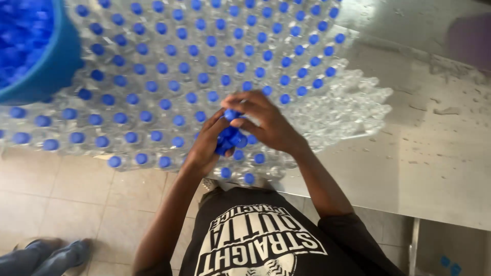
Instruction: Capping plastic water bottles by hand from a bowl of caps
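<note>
Head view, looking straight down. Far left there's a blue bucket (38,61) packed with loose blue caps, parked right at the edge of the bottles, probably so refills are an easy reach. Below it, near left, a pair of feet in blue shoes (53,254) on the tiled floor (61,189), looks like someone else standing by.

Moving right, a huge block of clear plastic bottles (169,76) stands upright and tight together on the steel bench (434,168). Most already wear blue tops; a patch at the right edge (358,102) still looks bare.

In the middle, the left hand (207,145) is cupped around a handful of blue caps (230,139), basically acting as a little supply tray close to the work. The right hand (263,120) sits just above it, fingers pinched on a single cap (231,114) right over the bottles in the near rows. The two hands are touching, both closed on caps.

Right of that, the bench is bare metal with scratches and specks. Near the bottom, the person's black printed shirt (266,240) fills the frame.
</note>
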